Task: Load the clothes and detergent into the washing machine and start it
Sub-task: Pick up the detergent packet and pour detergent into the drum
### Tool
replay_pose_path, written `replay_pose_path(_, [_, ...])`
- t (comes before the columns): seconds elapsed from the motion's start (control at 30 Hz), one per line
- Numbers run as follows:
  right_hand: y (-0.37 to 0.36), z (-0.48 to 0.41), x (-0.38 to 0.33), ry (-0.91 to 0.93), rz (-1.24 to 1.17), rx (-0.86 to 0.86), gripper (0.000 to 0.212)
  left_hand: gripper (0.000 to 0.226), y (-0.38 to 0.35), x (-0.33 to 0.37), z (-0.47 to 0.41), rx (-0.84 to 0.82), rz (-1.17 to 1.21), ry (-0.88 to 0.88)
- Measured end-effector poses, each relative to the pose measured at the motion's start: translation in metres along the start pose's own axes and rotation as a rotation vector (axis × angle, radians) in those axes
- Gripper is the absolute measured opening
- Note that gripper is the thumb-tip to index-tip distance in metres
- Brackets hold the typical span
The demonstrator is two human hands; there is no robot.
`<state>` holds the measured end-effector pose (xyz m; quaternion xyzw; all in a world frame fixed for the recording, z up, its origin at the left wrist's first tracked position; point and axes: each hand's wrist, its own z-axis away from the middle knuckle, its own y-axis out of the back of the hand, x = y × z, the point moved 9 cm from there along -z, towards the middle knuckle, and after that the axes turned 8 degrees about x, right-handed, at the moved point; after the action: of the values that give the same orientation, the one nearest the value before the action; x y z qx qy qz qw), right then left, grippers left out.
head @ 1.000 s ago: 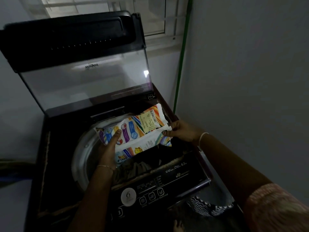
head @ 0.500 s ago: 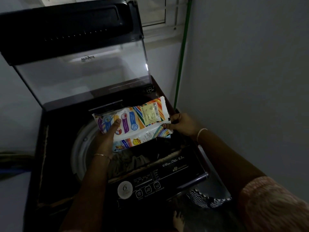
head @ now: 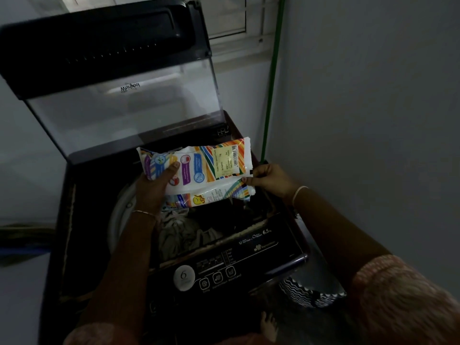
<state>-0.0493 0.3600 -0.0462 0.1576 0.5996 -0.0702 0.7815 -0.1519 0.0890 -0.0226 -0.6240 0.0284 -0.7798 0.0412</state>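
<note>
Plastic detergent packet (head: 199,170) in left hand (head: 154,188) and right hand (head: 270,178) overlaps dim clothes (head: 184,232)

Person viewed from above, both forearms bare. Left wrist: one thin gold-toned bangle (head: 143,212), a narrow ring just behind the left hand (head: 154,188). Right wrist: a paler bangle (head: 300,192) that is whitish in the dim light and slightly broader, just behind the right hand (head: 271,179). Upper arms: short sleeves of pinkish-orange fabric with a fine mottled texture. The right sleeve (head: 398,300) fills the lower right corner, while the left sleeve (head: 99,334) shows only as an edge at the bottom. Between the arms, low in the frame, is a bare foot (head: 268,324), its toes just discernible.
</note>
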Motion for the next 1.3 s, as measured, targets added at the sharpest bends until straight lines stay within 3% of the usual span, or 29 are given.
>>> replay_pose_path(0.37, [-0.002,0.002,-0.004,-0.01,0.043,-0.039,0.005,0.016,-0.002,0.007,-0.002,0.017,-0.061,-0.048])
replay_pose_path(0.6, [0.001,-0.006,0.0,0.006,0.09,-0.049,0.03,0.02,-0.005,0.014,-0.002,0.044,-0.087,-0.1])
replay_pose_path(1.3, [0.001,-0.011,0.003,-0.001,0.089,-0.036,0.032,0.037,-0.01,0.021,-0.007,0.107,-0.159,-0.16])
